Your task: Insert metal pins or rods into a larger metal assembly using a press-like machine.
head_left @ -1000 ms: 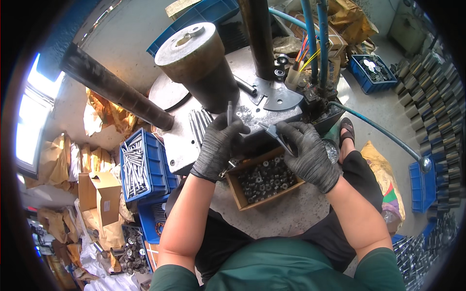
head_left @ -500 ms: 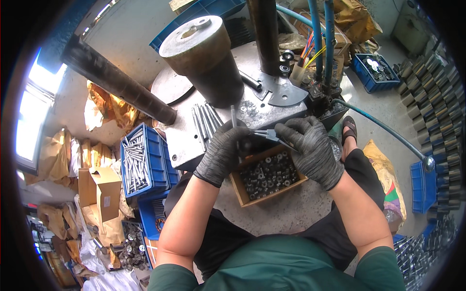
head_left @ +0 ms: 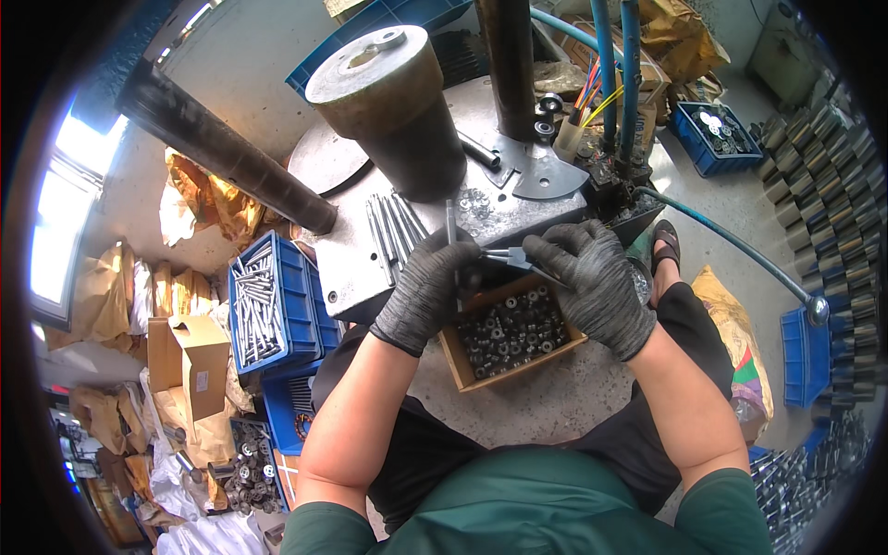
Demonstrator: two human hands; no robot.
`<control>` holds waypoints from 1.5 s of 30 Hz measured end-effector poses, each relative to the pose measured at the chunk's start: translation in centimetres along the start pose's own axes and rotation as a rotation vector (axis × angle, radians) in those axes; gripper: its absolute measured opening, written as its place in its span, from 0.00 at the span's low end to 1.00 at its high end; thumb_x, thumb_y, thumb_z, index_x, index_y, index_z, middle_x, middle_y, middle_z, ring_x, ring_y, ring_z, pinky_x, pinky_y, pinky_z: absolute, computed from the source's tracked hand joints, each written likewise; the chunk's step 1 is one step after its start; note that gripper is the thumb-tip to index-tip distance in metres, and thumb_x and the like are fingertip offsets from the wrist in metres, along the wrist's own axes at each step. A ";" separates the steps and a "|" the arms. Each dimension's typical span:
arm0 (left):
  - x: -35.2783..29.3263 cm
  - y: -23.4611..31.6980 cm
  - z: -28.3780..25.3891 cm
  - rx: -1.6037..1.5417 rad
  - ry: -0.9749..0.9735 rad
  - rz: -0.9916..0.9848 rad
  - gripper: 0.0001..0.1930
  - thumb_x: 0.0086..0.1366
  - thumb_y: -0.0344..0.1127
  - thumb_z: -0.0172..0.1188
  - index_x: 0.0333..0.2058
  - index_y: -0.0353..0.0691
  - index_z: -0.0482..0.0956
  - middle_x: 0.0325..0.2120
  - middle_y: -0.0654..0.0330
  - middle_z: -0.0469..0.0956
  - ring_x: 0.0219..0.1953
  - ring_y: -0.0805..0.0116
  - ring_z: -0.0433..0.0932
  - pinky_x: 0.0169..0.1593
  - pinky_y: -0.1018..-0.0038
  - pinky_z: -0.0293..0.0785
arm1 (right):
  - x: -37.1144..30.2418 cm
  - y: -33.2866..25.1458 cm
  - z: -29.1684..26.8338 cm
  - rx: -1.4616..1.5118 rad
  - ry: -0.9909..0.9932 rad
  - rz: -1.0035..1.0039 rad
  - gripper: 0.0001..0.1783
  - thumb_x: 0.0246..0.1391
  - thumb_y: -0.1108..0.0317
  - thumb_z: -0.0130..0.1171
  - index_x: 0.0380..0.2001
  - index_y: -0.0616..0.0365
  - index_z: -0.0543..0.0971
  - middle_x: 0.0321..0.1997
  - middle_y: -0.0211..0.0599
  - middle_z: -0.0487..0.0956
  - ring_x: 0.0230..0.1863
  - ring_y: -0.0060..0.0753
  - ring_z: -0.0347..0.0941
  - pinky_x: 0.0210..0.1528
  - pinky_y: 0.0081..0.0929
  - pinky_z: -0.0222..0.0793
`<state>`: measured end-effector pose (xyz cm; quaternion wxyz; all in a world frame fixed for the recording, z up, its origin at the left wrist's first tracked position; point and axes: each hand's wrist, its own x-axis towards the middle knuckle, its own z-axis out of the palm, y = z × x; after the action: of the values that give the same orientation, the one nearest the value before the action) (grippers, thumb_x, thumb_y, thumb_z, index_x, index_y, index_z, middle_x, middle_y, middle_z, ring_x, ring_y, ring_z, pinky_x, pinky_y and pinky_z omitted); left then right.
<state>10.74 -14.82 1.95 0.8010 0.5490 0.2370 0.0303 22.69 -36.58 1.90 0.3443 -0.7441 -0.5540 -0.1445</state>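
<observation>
My gloved left hand [head_left: 421,289] is closed round a slim metal rod [head_left: 450,222], its upper part standing up from the fingers. Facing it, my gloved right hand [head_left: 597,291] grips a grey metal tool [head_left: 518,258] with two narrow prongs that point at the left fingertips. The tool looks like a caliper, but its exact kind is unclear, and the right fingers hide part of it. Whether the prongs touch the rod cannot be made out. Below both hands is a wooden box [head_left: 488,377] of small dark metal rings and rollers.
Several loose rods [head_left: 396,231] lie on the metal press table [head_left: 356,277], beside a thick steel cylinder [head_left: 407,139]. Blue crates [head_left: 305,301] with rods stand at the left. A blue hose [head_left: 721,240] ending in a ball knob arches across the right.
The rod's upper end has shifted slightly to the right with my left hand. My right hand and the two-pronged tool stay almost where they were.
</observation>
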 end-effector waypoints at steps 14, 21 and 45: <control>-0.2 -1.3 -0.7 0.524 0.036 0.312 0.13 0.73 0.36 0.60 0.51 0.34 0.80 0.40 0.59 0.81 0.42 0.72 0.80 0.49 0.73 0.79 | -0.5 1.3 -0.6 0.582 -0.161 0.591 0.23 0.60 0.72 0.64 0.59 0.60 0.80 0.50 0.41 0.84 0.51 0.30 0.81 0.57 0.27 0.75; -0.5 -0.4 -1.0 0.727 0.024 0.398 0.17 0.71 0.35 0.64 0.53 0.32 0.80 0.43 0.57 0.82 0.45 0.71 0.80 0.51 0.72 0.79 | 0.1 1.8 -3.3 0.552 -0.276 0.595 0.25 0.56 0.75 0.65 0.59 0.62 0.80 0.53 0.45 0.84 0.54 0.32 0.82 0.57 0.27 0.76; -2.6 1.3 0.3 0.463 -0.019 0.273 0.10 0.71 0.33 0.63 0.47 0.35 0.83 0.36 0.62 0.83 0.40 0.76 0.81 0.48 0.75 0.80 | 0.2 2.4 -4.8 0.683 -0.464 0.771 0.28 0.58 0.72 0.67 0.62 0.63 0.77 0.52 0.39 0.83 0.50 0.24 0.79 0.55 0.24 0.75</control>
<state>8.83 -15.37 4.09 0.6446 0.7448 0.1540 0.0777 25.76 -40.05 4.62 0.4627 -0.7514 -0.3183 0.3465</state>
